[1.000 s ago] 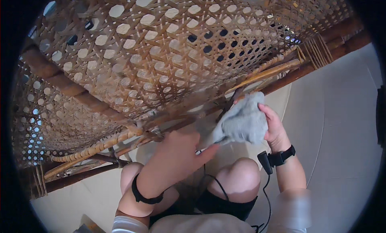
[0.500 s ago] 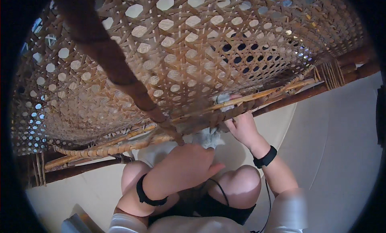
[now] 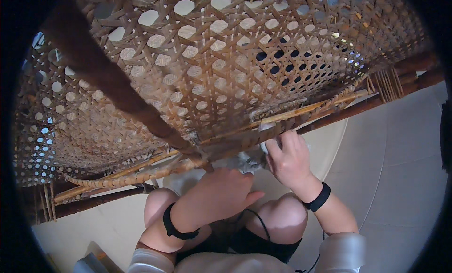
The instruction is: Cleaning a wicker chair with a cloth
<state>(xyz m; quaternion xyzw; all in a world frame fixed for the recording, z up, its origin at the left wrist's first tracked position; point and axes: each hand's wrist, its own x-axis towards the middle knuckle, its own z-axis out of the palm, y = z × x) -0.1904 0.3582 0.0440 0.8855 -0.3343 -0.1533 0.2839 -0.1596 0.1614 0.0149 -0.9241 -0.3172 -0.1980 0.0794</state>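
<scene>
Along the lower edge of a woven cane panel (image 3: 207, 75), brown and pierced with many-sided holes, we list first one cloth (image 3: 250, 163), pale grey to white, rumpled and partly hidden, placed between the two hands just under a slender brown rail (image 3: 249, 142). Right hand (image 3: 289, 160): fingers bent and closed on the cloth, which peeps out beside them, the fingertips close against the rail. Left hand (image 3: 221, 193): back uppermost, thumb pointing right, set at the lower end of a thick, jointed brown pole (image 3: 127, 91) that slants across the panel; its fingers are out of sight beneath, so we cannot tell whether they clasp anything. Worn items: one black band (image 3: 176, 224) on the left wrist, one black strap (image 3: 320, 197) on the right; black shorts (image 3: 266, 245) below two bare knees; one light top with pale sleeves (image 3: 341, 254). Sundries: one thin black cord (image 3: 260, 222) lying across the right thigh; one binding (image 3: 390, 85) wound about the frame at right; pale floor (image 3: 391, 193), grey on that side; and, at lower left, one grey-blue object (image 3: 87, 263), cut off by the edge of view, whose kind we cannot make out.
</scene>
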